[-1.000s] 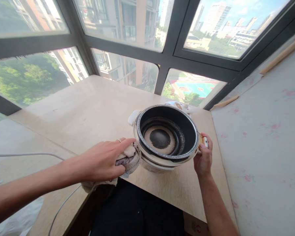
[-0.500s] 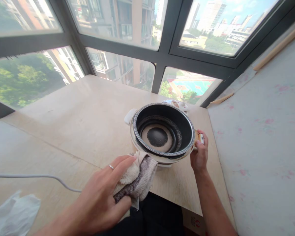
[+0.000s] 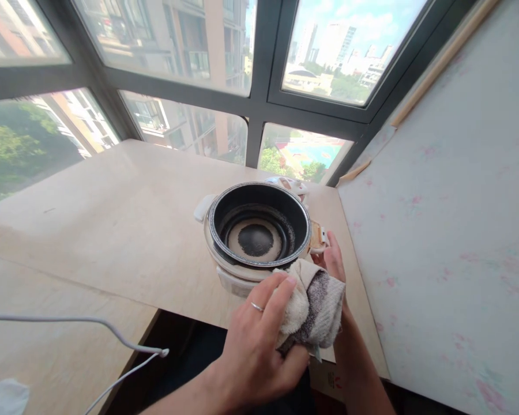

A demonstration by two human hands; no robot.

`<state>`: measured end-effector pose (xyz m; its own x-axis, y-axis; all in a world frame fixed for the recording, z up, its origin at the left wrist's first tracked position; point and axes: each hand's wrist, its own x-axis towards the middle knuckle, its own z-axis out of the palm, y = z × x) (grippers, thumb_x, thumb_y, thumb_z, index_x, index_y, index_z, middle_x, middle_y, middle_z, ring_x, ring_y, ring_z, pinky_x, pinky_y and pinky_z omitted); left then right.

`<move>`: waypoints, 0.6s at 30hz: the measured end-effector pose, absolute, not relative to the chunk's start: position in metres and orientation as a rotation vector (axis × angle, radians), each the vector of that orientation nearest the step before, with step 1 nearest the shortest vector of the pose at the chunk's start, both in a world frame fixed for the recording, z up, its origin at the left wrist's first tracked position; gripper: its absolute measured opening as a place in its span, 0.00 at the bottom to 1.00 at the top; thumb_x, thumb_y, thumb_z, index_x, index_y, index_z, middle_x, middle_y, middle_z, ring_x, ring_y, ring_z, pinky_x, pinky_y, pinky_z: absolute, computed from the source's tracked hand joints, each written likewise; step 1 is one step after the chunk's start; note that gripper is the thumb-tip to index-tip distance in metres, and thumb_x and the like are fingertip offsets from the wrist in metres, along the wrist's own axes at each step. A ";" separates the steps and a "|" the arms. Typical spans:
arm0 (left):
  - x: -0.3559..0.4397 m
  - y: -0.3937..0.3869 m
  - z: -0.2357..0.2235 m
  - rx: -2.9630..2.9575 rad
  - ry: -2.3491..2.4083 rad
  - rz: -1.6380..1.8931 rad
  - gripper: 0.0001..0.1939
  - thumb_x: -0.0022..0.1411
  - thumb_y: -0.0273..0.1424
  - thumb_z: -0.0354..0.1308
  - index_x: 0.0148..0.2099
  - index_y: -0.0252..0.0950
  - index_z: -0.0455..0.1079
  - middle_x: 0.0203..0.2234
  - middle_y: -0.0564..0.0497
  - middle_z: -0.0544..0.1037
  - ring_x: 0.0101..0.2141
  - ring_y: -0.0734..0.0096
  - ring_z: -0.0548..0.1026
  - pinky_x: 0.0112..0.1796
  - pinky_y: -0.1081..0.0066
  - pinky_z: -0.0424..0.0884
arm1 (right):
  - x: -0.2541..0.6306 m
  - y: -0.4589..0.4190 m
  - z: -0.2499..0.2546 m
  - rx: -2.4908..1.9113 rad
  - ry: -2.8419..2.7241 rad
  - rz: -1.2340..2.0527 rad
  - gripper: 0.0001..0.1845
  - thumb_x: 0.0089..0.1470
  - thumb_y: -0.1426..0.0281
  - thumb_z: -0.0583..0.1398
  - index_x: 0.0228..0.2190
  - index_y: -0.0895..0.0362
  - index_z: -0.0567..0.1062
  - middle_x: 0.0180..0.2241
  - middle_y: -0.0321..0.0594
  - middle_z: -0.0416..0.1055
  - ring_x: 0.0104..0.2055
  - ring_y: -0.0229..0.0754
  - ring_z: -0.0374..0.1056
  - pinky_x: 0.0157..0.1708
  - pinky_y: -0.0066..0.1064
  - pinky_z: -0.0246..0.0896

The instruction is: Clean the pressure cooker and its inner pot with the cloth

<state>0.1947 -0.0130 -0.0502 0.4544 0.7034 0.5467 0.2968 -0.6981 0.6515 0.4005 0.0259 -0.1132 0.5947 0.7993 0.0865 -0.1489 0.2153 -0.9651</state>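
Observation:
A folded cream and grey-brown cloth (image 3: 315, 300) is gripped in my left hand (image 3: 259, 340), which wears a ring. The cloth is at the front right rim of a white electric pot (image 3: 237, 281); whether it touches the rim is hard to see. Inside the pot sits a dark inner bowl (image 3: 296, 230) with a worn pale ring round a black centre on its bottom. At the right side, my right hand (image 3: 336, 265) has its fingers closed about the pot's handle (image 3: 318, 237); the cloth hides part of this hand.
The pot stands on a pale wooden surface (image 3: 125, 219) beneath windows. Behind it lies a white and brown object (image 3: 289, 185), partly hidden. A grey cord (image 3: 108, 328) runs across the left front, near white crumpled plastic or paper (image 3: 6, 396). A papered wall (image 3: 441, 242) rises on the right.
My left hand has carried the cloth rightward along the pot's front, from front left to front right. The view has swung right, and the pot's front panel shows more.

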 end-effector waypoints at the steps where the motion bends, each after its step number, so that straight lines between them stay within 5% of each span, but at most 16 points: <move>1: 0.204 -0.012 -0.052 2.199 0.822 1.188 0.43 0.49 0.23 0.58 0.68 0.37 0.53 0.61 0.37 0.68 0.60 0.53 0.69 0.58 0.57 0.70 | 0.399 0.013 -0.109 -1.157 -0.631 0.752 0.36 0.64 0.53 0.56 0.68 0.52 0.56 0.67 0.49 0.61 0.67 0.50 0.60 0.66 0.52 0.54; 6: 0.244 -0.014 -0.065 1.865 0.750 1.195 0.43 0.53 0.23 0.58 0.69 0.41 0.49 0.62 0.40 0.65 0.61 0.54 0.67 0.61 0.52 0.66 | 0.393 -0.059 -0.094 -1.111 -0.644 0.755 0.36 0.65 0.45 0.49 0.66 0.49 0.60 0.68 0.47 0.59 0.70 0.56 0.57 0.65 0.57 0.54; 13: 0.283 -0.019 -0.076 1.418 0.573 0.877 0.40 0.59 0.28 0.59 0.70 0.37 0.47 0.63 0.38 0.63 0.61 0.53 0.68 0.62 0.50 0.65 | 0.403 -0.078 -0.086 -1.351 -0.928 0.661 0.46 0.52 0.54 0.69 0.67 0.53 0.61 0.67 0.51 0.61 0.65 0.58 0.63 0.60 0.47 0.64; 18: 0.289 -0.011 -0.074 1.539 0.511 0.650 0.59 0.51 0.27 0.62 0.76 0.36 0.29 0.74 0.36 0.40 0.72 0.44 0.43 0.68 0.44 0.47 | 0.417 -0.060 -0.079 -1.522 -0.888 0.559 0.35 0.53 0.60 0.69 0.60 0.51 0.69 0.59 0.49 0.72 0.57 0.54 0.72 0.55 0.46 0.69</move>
